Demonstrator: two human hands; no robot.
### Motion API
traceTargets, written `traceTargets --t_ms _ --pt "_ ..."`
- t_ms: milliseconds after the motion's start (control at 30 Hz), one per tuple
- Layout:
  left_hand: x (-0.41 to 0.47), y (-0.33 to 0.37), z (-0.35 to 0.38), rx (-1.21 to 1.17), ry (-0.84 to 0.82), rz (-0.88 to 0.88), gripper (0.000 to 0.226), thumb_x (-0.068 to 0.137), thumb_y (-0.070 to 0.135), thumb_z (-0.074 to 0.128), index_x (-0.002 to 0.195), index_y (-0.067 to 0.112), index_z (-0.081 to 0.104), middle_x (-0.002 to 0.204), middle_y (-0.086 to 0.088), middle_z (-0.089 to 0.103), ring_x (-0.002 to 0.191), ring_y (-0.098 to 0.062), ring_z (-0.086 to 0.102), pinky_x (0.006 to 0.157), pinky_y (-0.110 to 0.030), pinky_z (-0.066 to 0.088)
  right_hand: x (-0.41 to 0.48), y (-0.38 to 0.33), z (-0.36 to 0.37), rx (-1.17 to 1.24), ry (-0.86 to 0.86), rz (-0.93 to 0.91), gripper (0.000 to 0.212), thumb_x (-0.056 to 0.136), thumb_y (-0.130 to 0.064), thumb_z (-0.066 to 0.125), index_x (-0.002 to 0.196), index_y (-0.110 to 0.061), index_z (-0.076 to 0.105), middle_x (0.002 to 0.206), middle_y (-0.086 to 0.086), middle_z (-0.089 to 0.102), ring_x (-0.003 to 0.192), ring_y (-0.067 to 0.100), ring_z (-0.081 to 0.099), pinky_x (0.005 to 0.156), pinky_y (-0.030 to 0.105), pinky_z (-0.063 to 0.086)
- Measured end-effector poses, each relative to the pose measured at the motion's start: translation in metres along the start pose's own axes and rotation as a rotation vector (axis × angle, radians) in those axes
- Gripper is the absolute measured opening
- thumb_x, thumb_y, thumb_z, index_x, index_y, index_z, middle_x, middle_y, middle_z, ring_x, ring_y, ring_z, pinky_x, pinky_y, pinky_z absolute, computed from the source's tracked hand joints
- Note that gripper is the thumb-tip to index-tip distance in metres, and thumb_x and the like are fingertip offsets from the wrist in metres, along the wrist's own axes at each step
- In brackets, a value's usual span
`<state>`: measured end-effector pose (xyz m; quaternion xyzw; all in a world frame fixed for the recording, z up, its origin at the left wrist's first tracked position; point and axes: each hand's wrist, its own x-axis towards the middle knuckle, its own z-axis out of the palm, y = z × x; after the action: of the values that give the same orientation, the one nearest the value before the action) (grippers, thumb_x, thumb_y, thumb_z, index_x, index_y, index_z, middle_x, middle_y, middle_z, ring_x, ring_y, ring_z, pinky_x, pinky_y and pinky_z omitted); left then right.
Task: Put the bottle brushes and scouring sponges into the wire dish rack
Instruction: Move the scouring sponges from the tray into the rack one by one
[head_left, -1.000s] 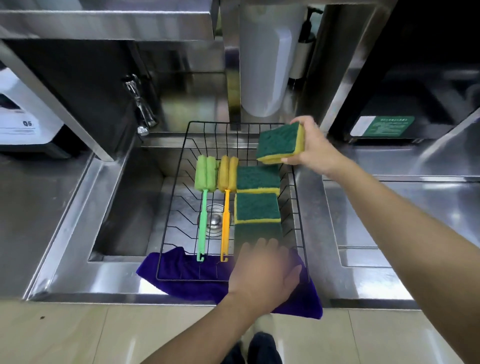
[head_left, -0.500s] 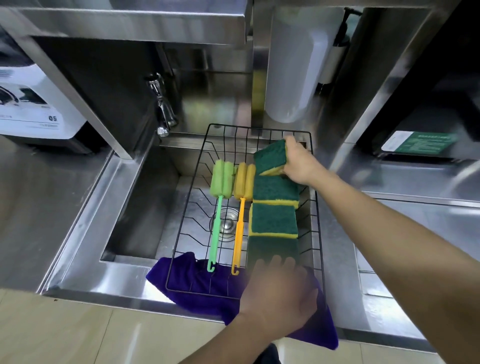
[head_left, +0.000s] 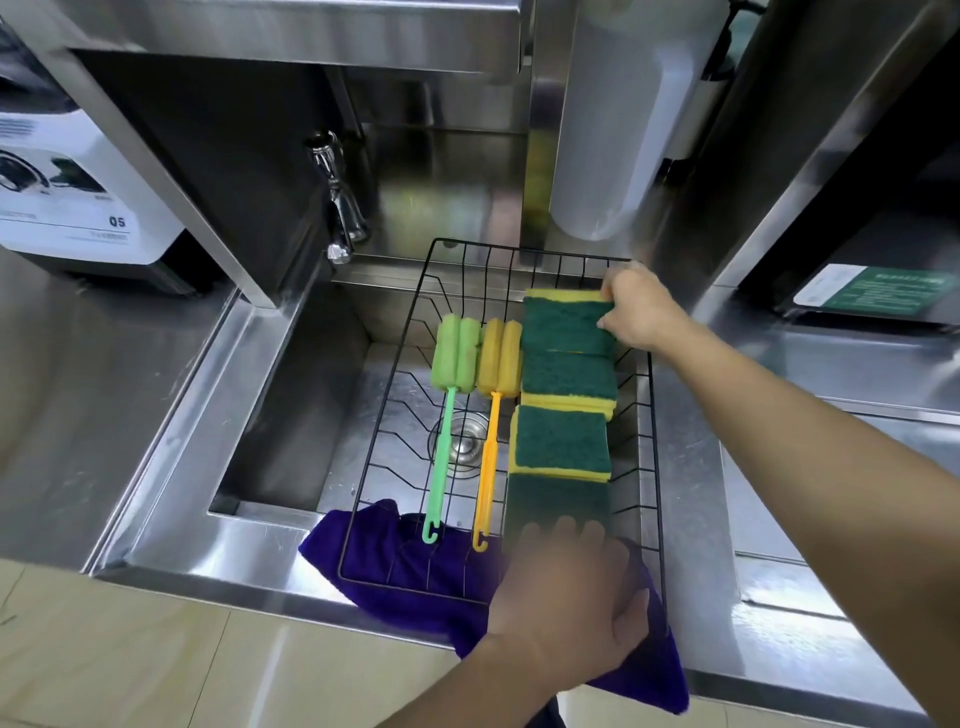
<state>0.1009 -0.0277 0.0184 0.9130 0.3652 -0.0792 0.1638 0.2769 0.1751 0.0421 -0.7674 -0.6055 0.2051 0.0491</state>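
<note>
A black wire dish rack (head_left: 395, 364) sits over the sink. In it lie a green bottle brush (head_left: 451, 395) and an orange bottle brush (head_left: 494, 395), side by side. To their right runs a row of green-and-yellow scouring sponges; the second sponge (head_left: 569, 379) and third sponge (head_left: 561, 441) lie flat. My right hand (head_left: 641, 312) holds the farthest sponge (head_left: 563, 322) at the rack's back right, resting it in the row. My left hand (head_left: 566, 608) presses on the nearest sponge (head_left: 556, 506) at the rack's front edge.
A purple cloth (head_left: 415, 566) lies under the rack's front end on the sink rim. The tap (head_left: 337, 208) hangs at the back left of the steel sink (head_left: 270, 415). A white appliance (head_left: 67, 197) stands at left, a white bottle (head_left: 608, 130) behind the rack.
My right hand has lowered the far sponge from above the rack's back corner down into the row inside the rack. My left hand stays at the front. The camera moved closer.
</note>
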Motion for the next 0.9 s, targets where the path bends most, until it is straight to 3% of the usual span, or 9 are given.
traceTargets --t_ms 167,267,400,533,633,733,800,900 --pt "0.000 -0.001 0.013 0.028 0.180 -0.020 0.043 0.086 0.052 0.034 0.091 0.020 0.062 0.088 0.000 0.059 0.077 -0.021 0.053 0.066 -0.041 0.049 0.004 0.004 0.009 -0.095 -0.005 -0.026 0.030 0.088 -0.001 0.048 0.117 -0.003 0.057 0.124 0.025 0.057 0.113 0.040 0.054 0.089 0.039 0.047" --pt "0.001 0.000 0.016 0.019 0.276 -0.020 0.042 0.085 0.052 0.035 0.089 0.021 0.062 0.086 0.002 0.059 0.075 -0.019 0.053 0.064 -0.039 0.049 0.003 -0.001 0.015 -0.265 -0.091 -0.071 0.046 0.095 -0.012 0.041 0.140 -0.022 0.042 0.138 0.020 0.048 0.125 0.038 0.046 0.100 0.042 0.041" --pt "0.000 0.000 0.018 0.040 0.304 -0.035 0.041 0.084 0.053 0.036 0.089 0.022 0.063 0.086 0.002 0.059 0.074 -0.019 0.052 0.064 -0.038 0.048 0.001 -0.003 0.031 -0.587 0.028 -0.160 0.053 0.093 -0.010 0.041 0.145 -0.018 0.032 0.134 0.019 0.039 0.122 0.035 0.040 0.100 0.041 0.035" --pt "0.002 0.000 0.019 0.047 0.305 -0.022 0.041 0.084 0.053 0.036 0.089 0.022 0.062 0.086 0.002 0.059 0.074 -0.018 0.052 0.063 -0.037 0.048 0.003 0.001 0.029 -0.527 0.016 -0.190 0.070 0.091 -0.003 0.046 0.150 -0.013 0.010 0.132 0.018 0.051 0.118 0.034 0.049 0.098 0.042 0.038" --pt "0.002 0.000 0.022 0.055 0.328 -0.028 0.041 0.084 0.052 0.036 0.089 0.021 0.062 0.086 0.002 0.059 0.074 -0.019 0.052 0.063 -0.037 0.048 0.001 0.004 0.025 -0.493 -0.066 -0.176 0.057 0.092 -0.008 0.042 0.145 -0.009 0.023 0.129 0.018 0.056 0.118 0.034 0.049 0.098 0.042 0.036" --pt "0.002 0.000 0.022 0.064 0.322 -0.021 0.040 0.085 0.052 0.037 0.088 0.020 0.061 0.085 0.001 0.058 0.074 -0.020 0.051 0.064 -0.038 0.047 -0.007 0.002 0.022 -0.453 -0.151 -0.172 0.059 0.091 -0.013 0.044 0.146 -0.011 0.023 0.144 0.018 0.042 0.130 0.033 0.039 0.106 0.043 0.031" --pt "0.002 0.001 0.021 0.071 0.289 -0.021 0.039 0.085 0.052 0.037 0.087 0.020 0.060 0.084 0.001 0.057 0.074 -0.020 0.051 0.063 -0.039 0.047 -0.016 -0.003 0.017 -0.354 -0.132 -0.176 0.064 0.092 -0.018 0.047 0.149 -0.016 0.018 0.152 0.016 0.029 0.137 0.034 0.030 0.111 0.045 0.025" --pt "0.002 0.000 0.020 0.065 0.261 -0.010 0.039 0.084 0.052 0.037 0.086 0.021 0.060 0.083 0.002 0.057 0.073 -0.019 0.052 0.063 -0.038 0.047 -0.032 -0.016 -0.008 -0.111 -0.059 -0.214 0.058 0.093 -0.022 0.051 0.145 -0.014 0.029 0.148 0.015 0.033 0.135 0.034 0.035 0.111 0.043 0.028"
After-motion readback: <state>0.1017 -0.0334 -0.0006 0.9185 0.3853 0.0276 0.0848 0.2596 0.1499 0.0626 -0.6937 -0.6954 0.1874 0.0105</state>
